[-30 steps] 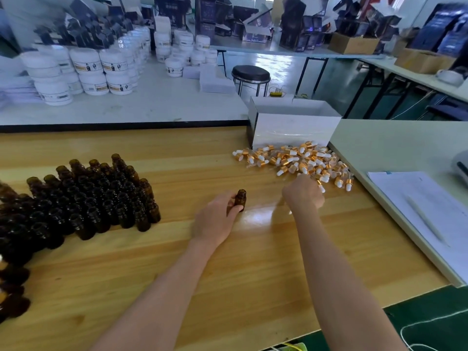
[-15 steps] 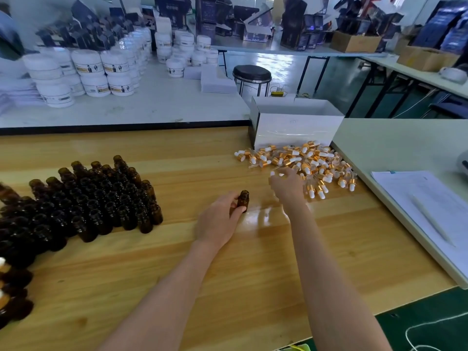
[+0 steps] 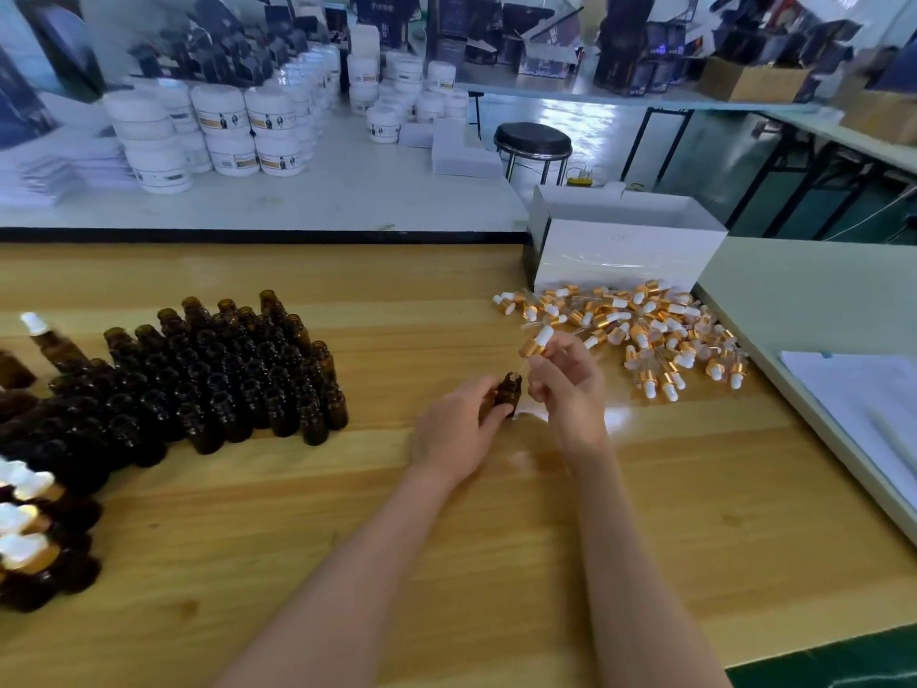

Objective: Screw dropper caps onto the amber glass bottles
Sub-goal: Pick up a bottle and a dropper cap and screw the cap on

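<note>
- Currently I see the left hand (image 3: 456,429) gripping one amber bottle (image 3: 508,389) upright around mid-bench, thumb and fingers curled round its body. Its mouth is open, with no cap on it.
- I can't tell whether the bottle's base touches the bench (image 3: 347,538).
- The right hand (image 3: 565,384) sits just right of the bottle and slightly above it. It pinches a dropper cap (image 3: 538,340) between thumb and fingertips, white bulb pointing up-left with the gold collar under it.
- The pipette tip is near the bottle mouth. I can't tell if it's inside.
- Both bare forearms come in from the near edge and converge on the bottle.
- The loose cap pile (image 3: 645,330) lies toward the right edge, just in front of a white box (image 3: 625,260) at the far right corner.
- The uncapped bottles (image 3: 223,379) stand packed in a block on the left side, well apart from the hands.
- The capped bottles (image 3: 25,513) stand at the left edge.
- Paper sheets (image 3: 868,404) lie on the pale table adjoining the right edge.
</note>
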